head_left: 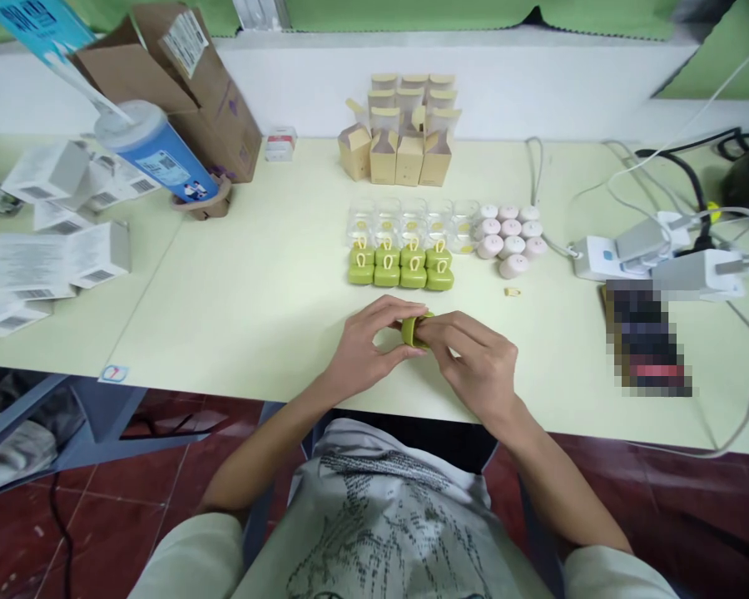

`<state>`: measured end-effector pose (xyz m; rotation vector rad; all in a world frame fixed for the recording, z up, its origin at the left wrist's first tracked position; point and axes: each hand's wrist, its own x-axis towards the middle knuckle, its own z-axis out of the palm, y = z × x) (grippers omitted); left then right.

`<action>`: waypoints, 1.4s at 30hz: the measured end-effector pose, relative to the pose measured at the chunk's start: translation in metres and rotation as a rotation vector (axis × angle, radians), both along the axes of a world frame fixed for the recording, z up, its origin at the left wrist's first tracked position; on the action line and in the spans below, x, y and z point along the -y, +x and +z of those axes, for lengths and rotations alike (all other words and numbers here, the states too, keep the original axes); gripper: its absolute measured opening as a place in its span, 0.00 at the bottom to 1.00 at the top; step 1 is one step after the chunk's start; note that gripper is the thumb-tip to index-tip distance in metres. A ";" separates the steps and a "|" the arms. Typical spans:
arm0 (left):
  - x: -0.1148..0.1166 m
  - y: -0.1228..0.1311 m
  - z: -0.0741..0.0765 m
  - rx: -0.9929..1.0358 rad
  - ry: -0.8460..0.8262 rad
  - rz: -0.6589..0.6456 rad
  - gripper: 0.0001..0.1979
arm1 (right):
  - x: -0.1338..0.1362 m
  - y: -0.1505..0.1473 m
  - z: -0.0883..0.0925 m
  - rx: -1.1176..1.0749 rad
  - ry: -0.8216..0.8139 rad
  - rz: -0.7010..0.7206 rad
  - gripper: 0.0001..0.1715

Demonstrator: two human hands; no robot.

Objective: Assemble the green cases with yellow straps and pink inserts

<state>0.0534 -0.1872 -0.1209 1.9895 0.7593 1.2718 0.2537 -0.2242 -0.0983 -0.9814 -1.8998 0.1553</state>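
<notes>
A single view is given, taken from the person's head. The pale green tabletop (255,291) is looked down on steeply, from close by, facing 12 o'clock towards the white wall ledge (505,83). The left hand (365,349), right hand (480,366) and small olive-green plastic case (409,331) are framed just below centre.

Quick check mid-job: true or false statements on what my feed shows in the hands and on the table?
1. The left hand and the right hand both grip one green piece. True.
2. The green cases on the table form a single row. False: two rows of four.
3. The pink round pieces lie left of those cases. False: they lie to their right.
4. Tan cartons stand behind the clear containers. True.
</notes>
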 end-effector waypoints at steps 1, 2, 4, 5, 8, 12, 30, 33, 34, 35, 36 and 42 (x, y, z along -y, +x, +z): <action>0.000 0.000 0.001 -0.002 0.008 0.017 0.26 | 0.000 0.000 0.002 -0.057 -0.015 -0.053 0.14; -0.001 0.000 0.002 -0.010 0.019 0.034 0.26 | 0.000 0.001 0.003 -0.122 -0.052 -0.115 0.10; -0.001 0.000 0.004 -0.036 0.043 0.056 0.27 | -0.003 0.004 0.003 -0.261 -0.209 -0.179 0.11; -0.001 -0.001 0.005 -0.047 0.056 0.059 0.27 | -0.005 0.006 0.003 -0.327 -0.326 -0.147 0.17; -0.001 -0.002 0.005 -0.065 0.074 0.050 0.27 | -0.013 0.011 -0.002 -0.523 -0.701 0.110 0.28; -0.001 -0.003 0.005 -0.072 0.079 0.037 0.27 | -0.016 0.013 -0.002 -0.691 -0.915 0.231 0.30; 0.006 0.004 0.007 0.101 -0.057 0.026 0.27 | -0.011 0.009 0.008 -0.674 -0.755 0.216 0.20; 0.014 0.009 0.011 0.122 -0.284 0.044 0.18 | -0.010 0.009 0.008 -0.598 -0.651 0.178 0.14; 0.015 0.010 0.013 0.117 -0.317 0.036 0.19 | -0.011 0.008 0.007 -0.587 -0.635 0.184 0.13; 0.016 0.011 0.015 0.117 -0.324 0.032 0.20 | -0.011 0.007 0.007 -0.583 -0.628 0.197 0.13; 0.016 0.011 0.016 0.121 -0.315 0.040 0.20 | -0.012 0.005 0.005 -0.584 -0.634 0.209 0.14; 0.010 0.002 0.018 0.106 -0.249 0.144 0.20 | -0.012 -0.009 0.001 -0.656 -0.710 0.275 0.21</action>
